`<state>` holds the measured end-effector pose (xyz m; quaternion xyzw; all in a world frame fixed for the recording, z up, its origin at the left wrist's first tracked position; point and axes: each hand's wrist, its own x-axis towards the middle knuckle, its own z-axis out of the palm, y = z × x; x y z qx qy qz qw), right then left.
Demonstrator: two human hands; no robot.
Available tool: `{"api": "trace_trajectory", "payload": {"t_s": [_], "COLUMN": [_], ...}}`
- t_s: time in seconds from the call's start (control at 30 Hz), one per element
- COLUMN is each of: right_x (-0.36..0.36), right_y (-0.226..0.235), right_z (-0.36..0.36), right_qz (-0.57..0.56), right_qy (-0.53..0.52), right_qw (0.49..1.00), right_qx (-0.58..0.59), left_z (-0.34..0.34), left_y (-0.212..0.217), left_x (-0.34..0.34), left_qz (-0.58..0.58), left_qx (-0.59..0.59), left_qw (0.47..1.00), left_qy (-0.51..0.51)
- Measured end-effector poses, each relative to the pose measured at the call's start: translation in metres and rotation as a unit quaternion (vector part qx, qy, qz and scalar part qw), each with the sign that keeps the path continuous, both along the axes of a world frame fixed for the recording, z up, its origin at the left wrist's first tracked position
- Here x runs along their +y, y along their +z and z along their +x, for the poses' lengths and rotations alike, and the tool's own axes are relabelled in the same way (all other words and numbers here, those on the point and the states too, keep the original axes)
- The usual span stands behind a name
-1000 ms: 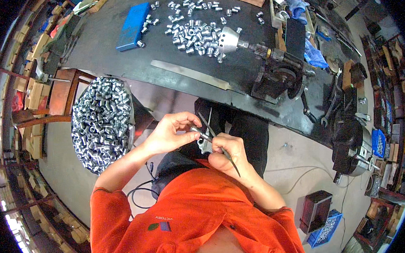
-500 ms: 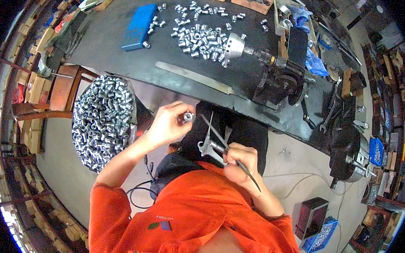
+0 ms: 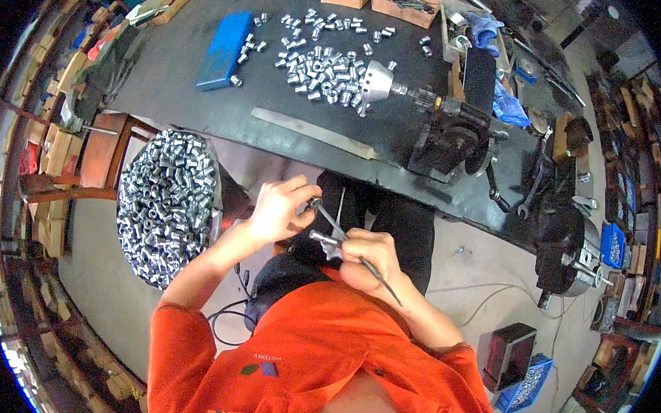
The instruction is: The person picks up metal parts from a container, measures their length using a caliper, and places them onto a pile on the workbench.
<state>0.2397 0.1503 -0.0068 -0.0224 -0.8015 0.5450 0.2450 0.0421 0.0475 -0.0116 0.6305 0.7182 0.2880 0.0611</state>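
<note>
The right hand (image 3: 373,256) grips a slim grey metal rod (image 3: 331,222); the left hand (image 3: 281,211) pinches a small metal fitting (image 3: 314,203), mostly hidden, at its tip. A rounded container (image 3: 215,218) overflows with silver metal fittings (image 3: 168,204). Unobscured lettering marks the orange shirt (image 3: 323,335).
</note>
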Motion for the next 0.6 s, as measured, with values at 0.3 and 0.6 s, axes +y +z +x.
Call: {"api": "trace_trajectory", "payload": {"t_s": [0.3,0.6], "right_x": [0.012,0.005], "right_y": [-0.004,-0.008], "right_z": [0.014,0.027], "right_qz": [0.074,0.017], "right_qy": [-0.123,-0.137], "right_qw": [0.986,0.989], "right_qx": [0.087,0.053], "left_z": [-0.030,-0.112], "left_y": [-0.011,0.000], "left_x": [0.049,0.177], "left_qz": [0.002,0.069], "left_qx": [-0.006,-0.267], "left_qw": [0.999,0.948], "left_qy": [0.041,0.156]}}
